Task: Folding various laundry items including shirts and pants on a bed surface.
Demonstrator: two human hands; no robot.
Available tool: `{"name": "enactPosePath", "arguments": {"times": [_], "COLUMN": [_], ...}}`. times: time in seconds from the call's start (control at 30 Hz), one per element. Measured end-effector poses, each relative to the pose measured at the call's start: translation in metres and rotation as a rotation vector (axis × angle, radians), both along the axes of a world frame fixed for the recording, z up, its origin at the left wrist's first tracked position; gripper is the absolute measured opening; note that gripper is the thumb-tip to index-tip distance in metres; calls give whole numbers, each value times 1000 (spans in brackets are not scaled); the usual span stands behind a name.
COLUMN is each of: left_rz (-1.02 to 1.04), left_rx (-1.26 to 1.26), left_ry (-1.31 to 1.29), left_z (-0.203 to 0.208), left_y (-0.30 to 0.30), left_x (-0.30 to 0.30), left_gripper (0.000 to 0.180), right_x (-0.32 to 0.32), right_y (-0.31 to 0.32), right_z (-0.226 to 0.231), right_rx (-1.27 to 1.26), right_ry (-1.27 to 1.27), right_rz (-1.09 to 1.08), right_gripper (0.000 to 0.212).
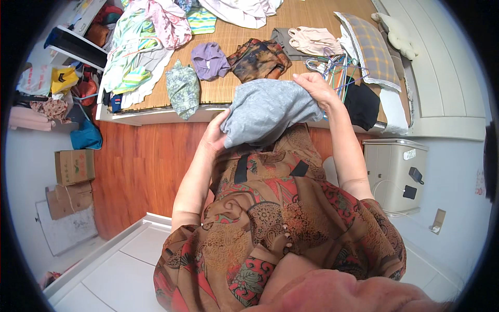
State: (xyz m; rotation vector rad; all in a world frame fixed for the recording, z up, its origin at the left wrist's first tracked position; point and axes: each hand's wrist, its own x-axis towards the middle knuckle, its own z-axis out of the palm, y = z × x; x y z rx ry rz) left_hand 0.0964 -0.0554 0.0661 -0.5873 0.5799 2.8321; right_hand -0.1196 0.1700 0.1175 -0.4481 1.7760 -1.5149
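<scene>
A light grey-blue cloth garment (267,110), folded or bunched, hangs between my hands over the near edge of the bed. My left hand (214,134) grips its left end, and my right hand (315,88) holds its upper right corner with thumb and fingers. Just past it on the woven mat lie a dark brown and orange patterned cloth (259,58), a purple garment (209,61) and a green floral cloth (182,89). What kind of garment I hold cannot be made out.
The bed mat (150,99) also carries a pile of striped and white bedding (132,57), a beige garment (314,40), several coloured hangers (343,70), a black cloth (361,105) and a plaid pillow (368,49). A beige cabinet (390,171) stands right; cardboard boxes (74,167) stand left.
</scene>
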Motion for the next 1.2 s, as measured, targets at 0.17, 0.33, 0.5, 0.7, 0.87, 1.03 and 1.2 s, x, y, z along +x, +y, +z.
{"name": "enactPosePath", "arguments": {"times": [0.17,0.33,0.5,0.7,0.87,1.03,1.2], "left_rz": [-178,-278,-434,-615,-515,-507,-681], "left_rx": [-360,-541,-730,-728,-505,-526,-579], "left_ry": [251,200,594,770,565,587,646], "left_z": [20,23,22,45,50,46,69], "left_y": [1,-21,-2,27,32,32,22], "left_x": [4,10,0,-12,-7,-7,1], "left_gripper": [58,41,33,31,37,33,27], "right_x": [-2,13,26,51,57,72,87], "right_y": [6,14,12,14,7,-8,-13], "right_z": [9,39,50,39,29,22,-4], "right_rx": [126,122,97,51,87,-16,-335], "right_ry": [160,335,556,875,1109,937,-140], "right_rz": [299,459,436,379,260,225,506], "right_gripper": [30,28,19,21,23,31,37]}}
